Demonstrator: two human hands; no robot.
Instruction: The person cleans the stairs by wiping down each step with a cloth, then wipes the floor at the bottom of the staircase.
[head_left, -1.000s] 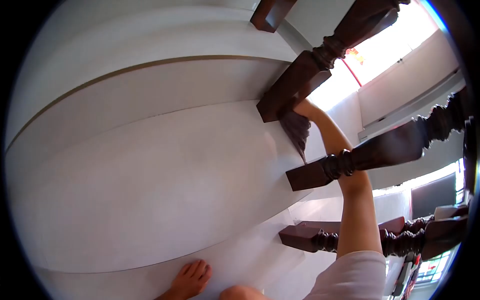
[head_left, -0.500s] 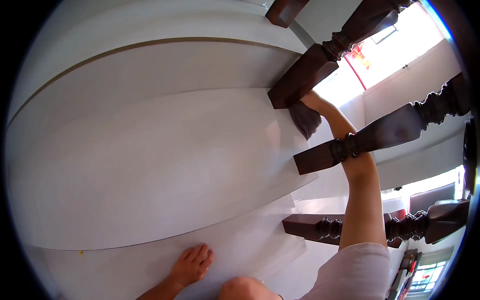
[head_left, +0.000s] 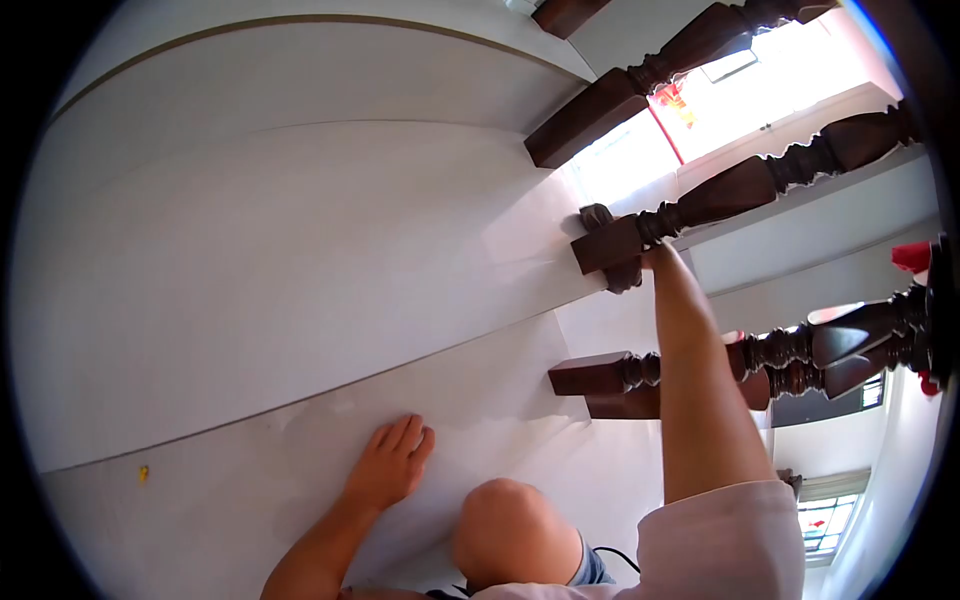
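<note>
My right hand (head_left: pixel 652 257) reaches out past the stair balusters and is mostly hidden behind the square foot of the middle dark wooden baluster (head_left: pixel 607 247). It holds a dark grey-brown cloth (head_left: pixel 625 277), which shows on both sides of that foot, against the end of the pale step (head_left: pixel 330 260). My left hand (head_left: pixel 392 462) lies on the lower step (head_left: pixel 240 480), palm down, with its fingers stretched out and nothing in them.
Another turned baluster (head_left: pixel 590 115) stands farther up, and a lower baluster (head_left: pixel 592 376) is close to my right forearm. My bare knee (head_left: pixel 508 530) is beside my left hand. A small yellow bit (head_left: pixel 143 473) lies on the lower step. Bright windows show beyond the railing.
My right hand and the cloth have moved from the upper baluster's foot to the middle one. The view has shifted, showing more of my left forearm and knee. The left hand still rests on the step.
</note>
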